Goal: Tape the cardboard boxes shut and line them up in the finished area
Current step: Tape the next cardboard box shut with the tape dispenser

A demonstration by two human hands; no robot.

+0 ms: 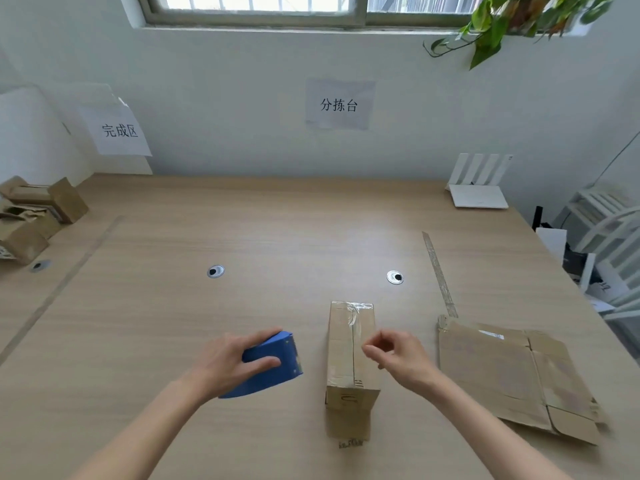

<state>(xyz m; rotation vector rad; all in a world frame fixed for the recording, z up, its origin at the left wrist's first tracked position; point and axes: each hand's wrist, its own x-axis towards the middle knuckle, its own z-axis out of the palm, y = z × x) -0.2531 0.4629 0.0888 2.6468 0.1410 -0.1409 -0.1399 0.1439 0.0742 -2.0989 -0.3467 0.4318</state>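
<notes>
Cardboard box (351, 355) near table's (173, 220) front edge, tape along its top | left hand (225, 363) grips blue tape dispenser (273, 365) beside it | right hand (398, 358) pinches over box; held thing unclear | finished boxes (34, 216) at left edge

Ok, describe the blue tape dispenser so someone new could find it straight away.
Start at the wooden table and look at its near edge. Left of the upright cardboard box, the left hand grips the tape dispenser. It is the only blue thing there.
</notes>
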